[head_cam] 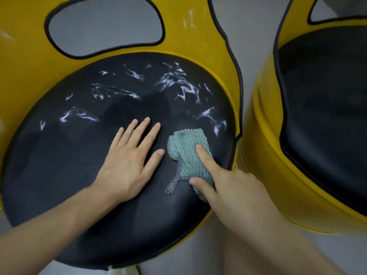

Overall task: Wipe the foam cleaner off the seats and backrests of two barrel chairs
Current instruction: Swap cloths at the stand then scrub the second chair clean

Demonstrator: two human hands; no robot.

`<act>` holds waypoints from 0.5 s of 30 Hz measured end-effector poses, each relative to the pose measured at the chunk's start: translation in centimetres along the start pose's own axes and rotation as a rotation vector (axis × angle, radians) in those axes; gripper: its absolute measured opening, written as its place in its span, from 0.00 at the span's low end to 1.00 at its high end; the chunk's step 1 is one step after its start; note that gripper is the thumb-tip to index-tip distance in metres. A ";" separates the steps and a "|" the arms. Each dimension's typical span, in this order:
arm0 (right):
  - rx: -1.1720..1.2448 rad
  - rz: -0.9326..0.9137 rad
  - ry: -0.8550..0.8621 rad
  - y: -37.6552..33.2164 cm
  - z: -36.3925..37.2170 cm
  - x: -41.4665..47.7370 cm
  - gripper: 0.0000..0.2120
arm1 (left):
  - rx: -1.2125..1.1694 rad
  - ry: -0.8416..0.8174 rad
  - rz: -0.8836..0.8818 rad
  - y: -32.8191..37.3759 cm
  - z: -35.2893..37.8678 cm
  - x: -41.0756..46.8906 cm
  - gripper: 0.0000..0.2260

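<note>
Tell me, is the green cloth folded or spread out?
Folded: the cloth sits bunched in a small pad under the right hand, its checkered trim doubled over.

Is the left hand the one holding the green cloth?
No, the left hand lies flat on the black seat, while the right hand presses the green cloth.

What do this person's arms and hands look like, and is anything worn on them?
Both are bare. The left hand and the right hand have no gloves, and no rings show on the fingers in view. The nails are short and unpainted. No watch, band or sleeve shows on the left forearm or the right forearm as far as the picture reaches.
</note>
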State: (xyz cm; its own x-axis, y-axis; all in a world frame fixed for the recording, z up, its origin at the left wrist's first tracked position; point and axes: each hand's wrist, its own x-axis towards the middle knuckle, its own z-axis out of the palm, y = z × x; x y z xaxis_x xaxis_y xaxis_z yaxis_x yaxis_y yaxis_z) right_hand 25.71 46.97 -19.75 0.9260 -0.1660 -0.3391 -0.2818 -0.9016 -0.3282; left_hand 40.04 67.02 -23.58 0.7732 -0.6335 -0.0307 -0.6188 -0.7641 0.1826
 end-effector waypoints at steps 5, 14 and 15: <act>-0.036 0.034 0.054 -0.3 -0.9 2.0 0.34 | -0.011 0.024 0.007 0.0 0.1 0.0 0.32; -0.146 0.083 -0.037 -0.6 0.4 -1.7 0.32 | 0.003 0.004 0.011 -0.2 0.1 0.1 0.32; -0.157 0.067 -0.004 -0.6 -0.2 -0.8 0.31 | 0.005 0.008 0.014 -0.2 0.1 0.1 0.33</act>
State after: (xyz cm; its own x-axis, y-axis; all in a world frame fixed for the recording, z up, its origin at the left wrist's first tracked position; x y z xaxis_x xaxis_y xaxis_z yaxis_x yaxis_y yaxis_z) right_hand 25.21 47.57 -19.15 0.9053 -0.2263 -0.3595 -0.2999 -0.9399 -0.1634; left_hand 40.24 67.11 -23.74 0.7653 -0.6433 -0.0201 -0.6305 -0.7556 0.1778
